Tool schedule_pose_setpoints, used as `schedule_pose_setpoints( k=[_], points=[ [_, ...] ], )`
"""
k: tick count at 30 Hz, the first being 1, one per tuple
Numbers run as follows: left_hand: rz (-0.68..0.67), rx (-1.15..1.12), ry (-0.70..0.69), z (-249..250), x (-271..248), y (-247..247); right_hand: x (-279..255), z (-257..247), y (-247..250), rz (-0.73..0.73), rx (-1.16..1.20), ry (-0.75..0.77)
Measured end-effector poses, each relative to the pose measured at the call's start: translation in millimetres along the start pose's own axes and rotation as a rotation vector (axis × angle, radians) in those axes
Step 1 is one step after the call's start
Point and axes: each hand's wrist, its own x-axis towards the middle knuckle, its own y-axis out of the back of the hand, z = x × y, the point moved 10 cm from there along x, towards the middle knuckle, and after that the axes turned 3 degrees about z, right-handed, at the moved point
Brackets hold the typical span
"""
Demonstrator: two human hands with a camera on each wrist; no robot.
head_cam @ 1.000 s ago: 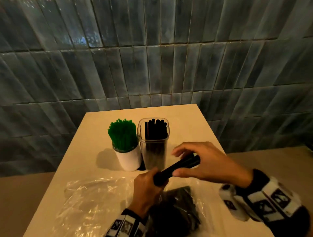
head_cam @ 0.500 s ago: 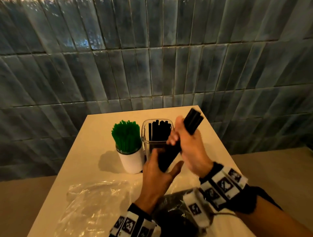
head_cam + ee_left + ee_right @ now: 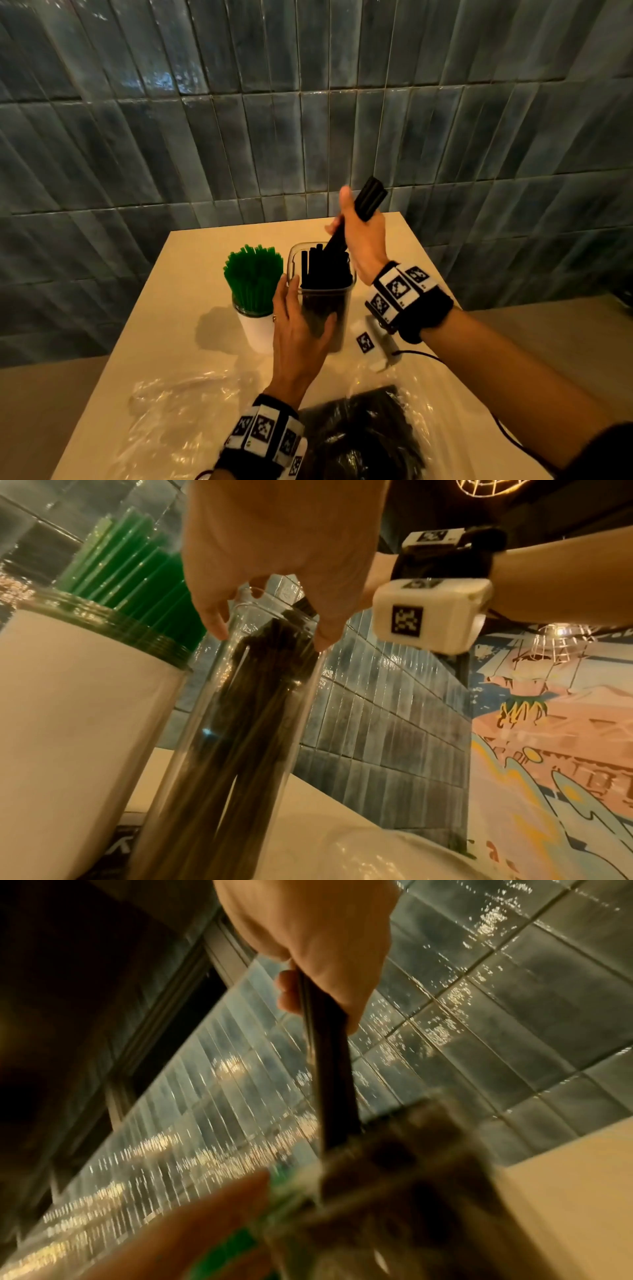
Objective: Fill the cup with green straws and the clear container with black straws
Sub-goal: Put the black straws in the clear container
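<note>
Right hand: your right hand [image 3: 361, 236] grips a bundle of black straws [image 3: 368, 198], tilted, its lower end inside the mouth of the clear container [image 3: 339, 308].
Left hand: your left hand [image 3: 296, 329] rests against the container's near side, fingers straight, thumb spread.
Clear container: upright on the table [image 3: 191, 274], partly filled with black straws.
Cup: the white cup [image 3: 258, 330] stands just left of the container, packed with green straws [image 3: 253, 274].
Foreground: a plastic bag [image 3: 370, 431] of black straws lies nearest you.
</note>
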Motion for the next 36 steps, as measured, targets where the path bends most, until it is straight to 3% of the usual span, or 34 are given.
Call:
schedule_pose_setpoints(
  k=[4, 8, 10, 17, 21, 24, 26, 29, 33, 36],
  points=[
    [0.024, 0.037, -0.04, 2, -2, 1, -6, 28, -10, -0.15, -0.511, 0.15],
    [0.044, 0.052, -0.074, 3, -2, 1, -15, 17, -8, -0.141, -0.487, 0.402],
    [0.045, 0.047, -0.078, 2, -3, 0, -21, 16, -15, -0.234, -0.534, 0.481],
    [0.05, 0.023, -0.071, 0, -2, 0, -45, 41, -45, -0.542, -1.038, 0.572],
    [0.07, 0.047, -0.1, 1, -2, 2, -60, 51, -53, -0.6, -1.236, 0.711],
    [0.06, 0.071, -0.15, 2, -2, 0, -63, 64, -52, -0.643, -1.398, 0.691],
    [0.047, 0.081, -0.155, 3, -2, 1, -66, 61, -48, -0.63, -1.401, 0.722],
    [0.01, 0.107, -0.184, 6, -7, 2, -76, 33, -30, -0.527, -1.196, 0.798],
    [-0.013, 0.142, -0.297, 8, -39, 15, -66, 32, 52, -0.271, -0.912, 0.571],
    [-0.21, 0.206, -0.31, -15, -84, 4, -57, 76, 132, -0.085, -0.865, 0.371]
  ],
)
